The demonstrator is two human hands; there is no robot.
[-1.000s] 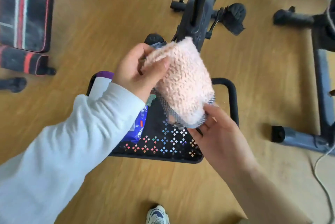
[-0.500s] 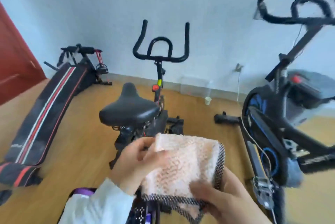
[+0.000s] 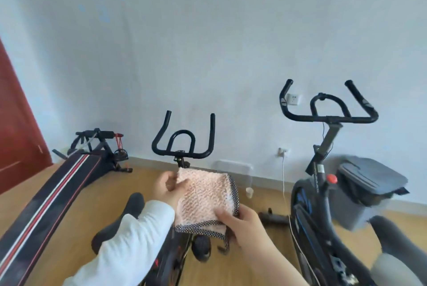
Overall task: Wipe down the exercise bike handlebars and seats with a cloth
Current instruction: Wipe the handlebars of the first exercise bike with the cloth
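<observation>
A pale wall (image 3: 208,31) rises behind the middle bike (image 3: 182,164), and a wooden floor (image 3: 97,195) runs beneath it. Left of the middle bike lies a long black sit-up bench (image 3: 53,195) with red and white stripes. Farther left stands a red-brown door (image 3: 16,123). Right of the middle bike stands a taller second bike (image 3: 323,193), with a grey bin (image 3: 365,188) beyond it.

The middle bike's black handlebars (image 3: 182,154) stand nearest the wall. Its black seat (image 3: 122,223) sits closer to the camera, partly hidden by a white sleeve (image 3: 129,246). The pink cloth (image 3: 203,195), edged in dark checked trim, is held up over the middle bike, between its handlebars and seat as seen from the head camera.

The left grip (image 3: 168,187) pinches the cloth's upper left corner. The right grip (image 3: 240,223) clasps its lower right edge, with the thumb on top of the cloth. A small cup (image 3: 249,192) stands on the floor just right of the middle bike.
</observation>
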